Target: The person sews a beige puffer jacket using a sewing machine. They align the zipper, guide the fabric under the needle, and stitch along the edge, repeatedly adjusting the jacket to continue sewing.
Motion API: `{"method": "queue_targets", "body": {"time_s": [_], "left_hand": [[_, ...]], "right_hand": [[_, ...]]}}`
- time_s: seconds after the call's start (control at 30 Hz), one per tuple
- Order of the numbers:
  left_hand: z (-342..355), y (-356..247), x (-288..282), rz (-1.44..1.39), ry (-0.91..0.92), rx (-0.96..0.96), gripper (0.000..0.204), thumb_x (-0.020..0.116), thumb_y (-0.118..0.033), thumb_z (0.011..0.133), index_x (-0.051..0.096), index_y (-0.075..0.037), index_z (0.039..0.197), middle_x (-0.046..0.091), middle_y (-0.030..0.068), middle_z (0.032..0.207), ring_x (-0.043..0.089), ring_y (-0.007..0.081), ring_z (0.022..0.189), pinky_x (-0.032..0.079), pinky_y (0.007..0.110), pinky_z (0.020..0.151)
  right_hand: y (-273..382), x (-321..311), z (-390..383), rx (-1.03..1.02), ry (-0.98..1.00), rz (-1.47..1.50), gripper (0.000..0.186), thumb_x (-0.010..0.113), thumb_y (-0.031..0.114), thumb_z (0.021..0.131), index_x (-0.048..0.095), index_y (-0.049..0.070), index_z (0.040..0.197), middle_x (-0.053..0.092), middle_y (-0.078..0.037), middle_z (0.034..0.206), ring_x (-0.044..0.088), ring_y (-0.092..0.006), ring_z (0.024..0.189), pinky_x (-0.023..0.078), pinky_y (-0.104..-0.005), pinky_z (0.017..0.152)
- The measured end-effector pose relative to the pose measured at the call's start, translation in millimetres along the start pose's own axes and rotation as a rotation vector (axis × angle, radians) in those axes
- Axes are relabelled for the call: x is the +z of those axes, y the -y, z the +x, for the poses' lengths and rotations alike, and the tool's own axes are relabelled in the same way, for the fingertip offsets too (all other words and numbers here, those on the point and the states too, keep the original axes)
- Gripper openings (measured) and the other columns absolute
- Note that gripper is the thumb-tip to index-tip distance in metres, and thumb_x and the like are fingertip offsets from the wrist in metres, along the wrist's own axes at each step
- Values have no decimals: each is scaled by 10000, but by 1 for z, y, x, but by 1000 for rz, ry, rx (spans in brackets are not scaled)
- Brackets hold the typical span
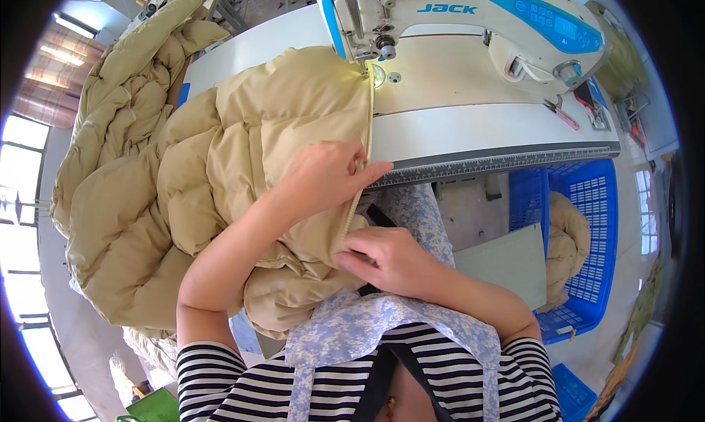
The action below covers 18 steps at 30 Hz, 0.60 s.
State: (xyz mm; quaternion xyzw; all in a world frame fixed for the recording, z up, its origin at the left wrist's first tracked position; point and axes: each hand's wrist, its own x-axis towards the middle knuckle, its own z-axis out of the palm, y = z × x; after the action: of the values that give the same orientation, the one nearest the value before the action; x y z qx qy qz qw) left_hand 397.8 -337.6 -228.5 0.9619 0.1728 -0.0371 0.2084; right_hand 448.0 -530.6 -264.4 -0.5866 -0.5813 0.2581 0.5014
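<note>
I see the left hand (323, 174) and right hand (396, 259), fingers (373, 174) pinching the garment (235, 154) (tan, padded) by its edge; it lies partly on the surface (455, 128), far end at the machine (470, 18).

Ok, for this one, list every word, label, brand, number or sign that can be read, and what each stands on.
I don't copy out brands, wording or numbers, so these are placements only.
Sewing machine: one large, legible word on the white arm.
Control panel: characters on a small display; button marks too small to read.
Ruler strip along the table's front edge: scale marks, figures too small.
Beige padded garment: no lettering visible.
</note>
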Motion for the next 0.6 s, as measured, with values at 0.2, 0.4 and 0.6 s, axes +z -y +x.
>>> {"method": "queue_targets", "body": {"time_s": [0.2,0.4,0.6], "left_hand": [[-10,6,9,-368,-34,-106,210,628,-158,931,656,-9,1076,679,109,781,682,252,708,537,385,675],[-21,1,32,-363,-117,-191,215,593,-104,936,647,-33,1131,676,89,785,680,178,663,531,348,619],[-19,-7,39,-156,-217,-120,209,602,-134,927,655,-53,1112,690,95,796,687,243,685,540,377,659]], "right_hand": [[-28,-38,21,112,-336,744,193,599,235,1049,643,50,1015,695,-80,938,659,-164,861,529,-338,772],[-64,-50,29,-99,-267,1578,150,532,164,1071,518,114,1211,517,3,939,526,-136,851,449,-303,789],[-66,-41,28,-85,-348,1687,144,514,127,1064,494,89,1201,466,12,893,475,-116,808,441,-278,771]]}}
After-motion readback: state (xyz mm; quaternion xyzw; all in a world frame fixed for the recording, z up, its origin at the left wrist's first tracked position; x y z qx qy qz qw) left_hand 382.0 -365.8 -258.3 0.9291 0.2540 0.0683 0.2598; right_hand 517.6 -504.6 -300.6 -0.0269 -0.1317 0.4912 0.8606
